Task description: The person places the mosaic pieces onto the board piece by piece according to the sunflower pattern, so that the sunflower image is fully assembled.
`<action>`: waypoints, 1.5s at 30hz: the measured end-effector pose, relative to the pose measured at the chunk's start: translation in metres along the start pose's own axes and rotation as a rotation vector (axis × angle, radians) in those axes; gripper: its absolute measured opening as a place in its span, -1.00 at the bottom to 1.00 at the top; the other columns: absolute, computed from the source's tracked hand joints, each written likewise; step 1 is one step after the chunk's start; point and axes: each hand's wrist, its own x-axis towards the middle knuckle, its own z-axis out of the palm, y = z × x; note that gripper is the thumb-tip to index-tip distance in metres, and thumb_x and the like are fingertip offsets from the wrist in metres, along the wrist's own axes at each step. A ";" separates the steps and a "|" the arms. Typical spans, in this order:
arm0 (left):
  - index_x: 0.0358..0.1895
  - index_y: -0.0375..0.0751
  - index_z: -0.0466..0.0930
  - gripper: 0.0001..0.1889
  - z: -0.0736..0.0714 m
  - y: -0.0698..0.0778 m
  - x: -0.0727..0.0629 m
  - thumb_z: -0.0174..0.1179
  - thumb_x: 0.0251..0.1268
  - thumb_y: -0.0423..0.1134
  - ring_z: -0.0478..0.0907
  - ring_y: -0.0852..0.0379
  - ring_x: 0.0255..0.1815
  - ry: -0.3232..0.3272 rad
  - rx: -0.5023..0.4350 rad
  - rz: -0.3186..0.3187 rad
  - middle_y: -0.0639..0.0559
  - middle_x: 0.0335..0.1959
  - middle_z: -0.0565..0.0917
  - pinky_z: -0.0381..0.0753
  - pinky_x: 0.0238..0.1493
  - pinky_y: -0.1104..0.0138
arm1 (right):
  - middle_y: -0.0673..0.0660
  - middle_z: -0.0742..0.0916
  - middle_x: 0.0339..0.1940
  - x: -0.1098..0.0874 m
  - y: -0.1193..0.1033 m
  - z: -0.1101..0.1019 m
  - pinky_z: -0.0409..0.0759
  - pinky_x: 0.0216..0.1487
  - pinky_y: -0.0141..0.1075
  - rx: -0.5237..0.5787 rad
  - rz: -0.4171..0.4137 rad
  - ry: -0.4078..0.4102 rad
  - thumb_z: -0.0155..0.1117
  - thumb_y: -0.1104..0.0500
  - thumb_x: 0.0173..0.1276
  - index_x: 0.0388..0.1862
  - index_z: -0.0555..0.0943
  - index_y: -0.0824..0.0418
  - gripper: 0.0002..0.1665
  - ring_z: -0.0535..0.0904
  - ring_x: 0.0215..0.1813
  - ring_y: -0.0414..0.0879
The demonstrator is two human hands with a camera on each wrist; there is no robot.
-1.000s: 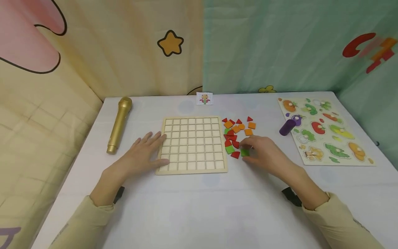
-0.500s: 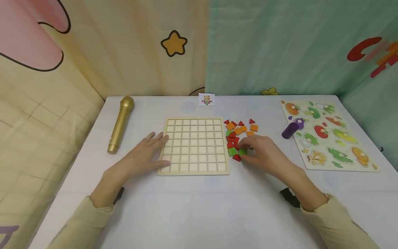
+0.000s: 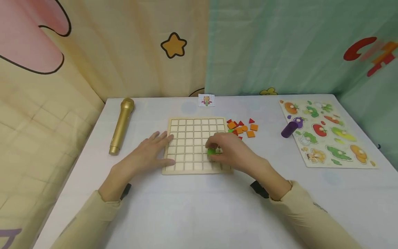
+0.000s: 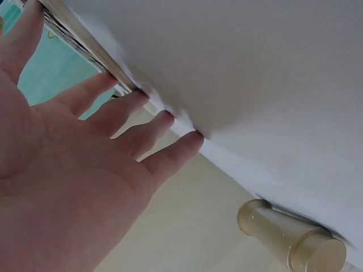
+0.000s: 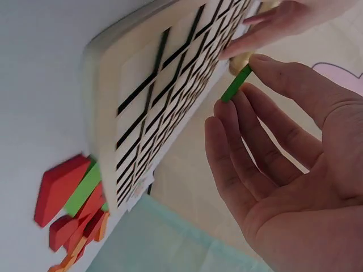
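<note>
My right hand (image 3: 231, 150) pinches a thin green square tile (image 5: 236, 83) between thumb and fingertips. In the head view this tile overlaps the right part of a pale wooden grid board (image 3: 186, 172). The right wrist view shows it held edge-on, with the board's cells beyond. My left hand (image 3: 144, 155) lies with spread, nearly straight fingers at the board's left edge, thumb and fingertips on its rim. The left wrist view shows those fingers (image 4: 170, 158) along the board's side. Right of the board lies a pile of red, orange and green tiles (image 5: 74, 209), partly hidden by my right hand in the head view.
At the back stands a small picture card (image 3: 206, 100). A gold microphone (image 3: 121, 126) lies on the left. On the right are a purple cylinder (image 3: 289, 129) and a vegetable puzzle board (image 3: 311, 162). Printed curtains (image 3: 267, 45) hang behind the white table (image 3: 192, 211).
My right hand has carried the green tile left, from the pile to over the grid board. The left hand stays at the board's left edge.
</note>
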 end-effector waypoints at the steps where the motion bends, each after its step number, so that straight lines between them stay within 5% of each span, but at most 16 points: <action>1: 0.71 -0.10 0.12 -0.02 0.001 0.000 0.001 0.35 0.38 0.24 -0.14 -0.41 0.74 -0.003 -0.003 -0.006 -0.25 0.73 0.06 -0.09 0.66 -0.34 | -0.01 0.80 -0.19 0.003 -0.004 0.002 0.70 0.05 -0.18 0.006 -0.003 -0.004 0.61 0.22 0.27 -0.04 0.78 0.19 -0.71 0.70 -0.07 -0.06; 7: 0.71 -0.10 0.09 -0.01 0.005 0.000 0.005 0.32 0.39 0.26 -0.16 -0.38 0.75 0.008 0.006 0.010 -0.23 0.74 0.04 -0.12 0.66 -0.33 | -0.02 0.81 -0.21 0.011 -0.020 0.012 0.69 0.05 -0.20 0.014 -0.001 -0.027 0.59 0.22 0.28 -0.04 0.79 0.17 -0.73 0.69 -0.09 -0.07; 27: 0.73 -0.12 0.04 -0.02 -0.003 0.003 0.007 0.27 0.44 0.26 -0.21 -0.36 0.76 0.012 0.013 0.021 -0.24 0.75 -0.01 -0.16 0.67 -0.32 | -0.06 0.78 -0.32 0.012 -0.012 0.023 0.66 -0.10 -0.35 0.061 -0.067 -0.047 0.65 0.20 0.23 -0.17 0.77 0.11 -0.77 0.65 -0.22 -0.13; 37: 0.72 -0.14 0.05 -0.02 0.004 -0.003 0.004 0.27 0.44 0.26 -0.20 -0.38 0.75 0.012 0.017 0.026 -0.26 0.75 -0.01 -0.15 0.66 -0.34 | 0.16 0.82 -0.05 0.012 0.043 -0.022 0.76 0.10 -0.06 0.108 0.144 0.086 0.52 0.28 0.36 0.05 0.75 0.26 -0.71 0.71 0.02 0.04; 45: 0.71 -0.16 0.07 -0.02 0.007 -0.002 0.002 0.28 0.44 0.24 -0.18 -0.39 0.75 0.016 0.016 0.028 -0.28 0.74 0.02 -0.13 0.65 -0.35 | 0.23 0.77 0.07 0.010 0.079 -0.025 0.72 0.21 0.00 0.048 0.289 0.073 0.46 0.33 0.40 0.13 0.75 0.30 -0.66 0.66 0.08 0.13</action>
